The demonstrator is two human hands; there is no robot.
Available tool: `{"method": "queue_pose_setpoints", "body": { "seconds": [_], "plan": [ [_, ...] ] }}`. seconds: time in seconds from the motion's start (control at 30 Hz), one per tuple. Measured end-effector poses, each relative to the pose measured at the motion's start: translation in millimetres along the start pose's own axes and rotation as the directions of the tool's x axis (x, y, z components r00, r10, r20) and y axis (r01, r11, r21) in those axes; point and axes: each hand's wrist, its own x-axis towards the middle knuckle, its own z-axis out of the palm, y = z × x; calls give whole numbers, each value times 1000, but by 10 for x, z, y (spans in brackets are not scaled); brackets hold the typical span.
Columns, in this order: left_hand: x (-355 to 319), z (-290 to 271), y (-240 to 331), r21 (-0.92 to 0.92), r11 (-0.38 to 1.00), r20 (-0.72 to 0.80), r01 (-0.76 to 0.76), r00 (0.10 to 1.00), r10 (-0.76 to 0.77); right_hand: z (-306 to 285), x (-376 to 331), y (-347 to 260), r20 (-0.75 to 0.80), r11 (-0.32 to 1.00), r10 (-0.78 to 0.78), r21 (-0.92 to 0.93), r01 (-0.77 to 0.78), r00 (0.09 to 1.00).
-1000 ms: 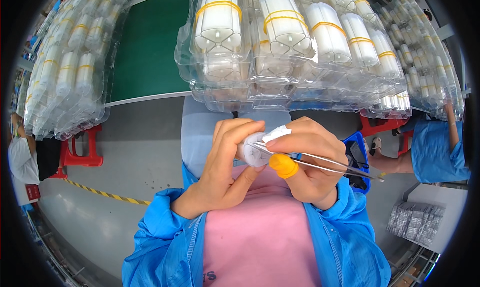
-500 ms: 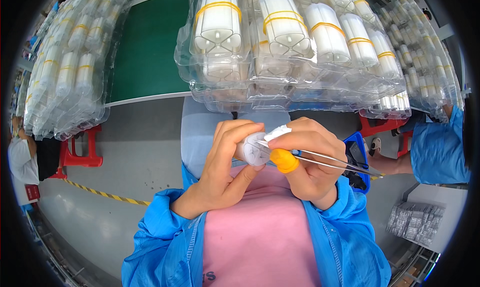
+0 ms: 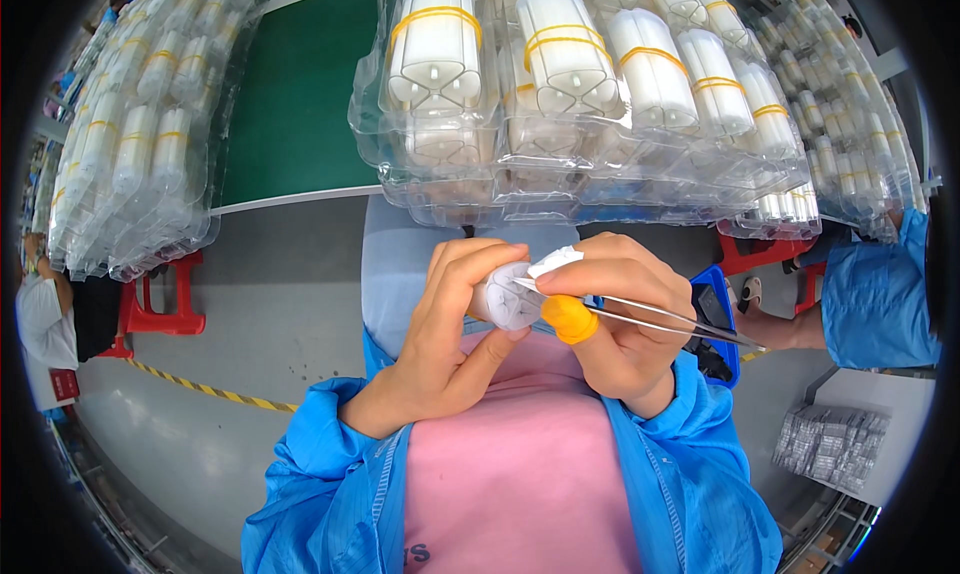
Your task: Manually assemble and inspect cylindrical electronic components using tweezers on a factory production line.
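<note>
A white cylinder (image 3: 512, 312) with a divided, spoked end face is gripped in my left hand (image 3: 437, 336), fingers wrapped over its far side and thumb underneath. In my right hand (image 3: 632, 319) is a pair of metal tweezers (image 3: 702, 328), pinched between thumb and fingers, with the shanks sticking out to the right. The tweezers' tips are at the cylinder's end face; what they pinch, if anything, is too small to tell. A yellow finger cot (image 3: 569, 319) covers my right thumb, and a white wrap (image 3: 556, 261) is on a right fingertip.
Stacked clear plastic trays (image 3: 450, 189) of white cylinders, banded in yellow, stand ahead on a green-topped table (image 3: 290, 94). More tray stacks (image 3: 135, 164) rise at the left. A blue bin (image 3: 722, 369) sits at my right, near a co-worker's blue garment (image 3: 880, 304). Red stools (image 3: 165, 304) flank the aisle.
The tweezers have tilted slightly, their rear end a little lower left than before. My right fingers have shifted a touch; the left hand and cylinder stay nearly in place.
</note>
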Motion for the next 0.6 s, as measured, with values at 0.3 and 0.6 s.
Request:
{"method": "queue_pose_setpoints", "body": {
  "seconds": [0.3,0.6],
  "plan": [
    [13,21,7,15,1000,-25,-21,999,21,34,88,23,63,994,-108,-21,110,992],
    [-9,-40,-61,-9,1000,-51,-15,999,14,53,74,80,3,965,80,251,-78,997]
  ]
}}
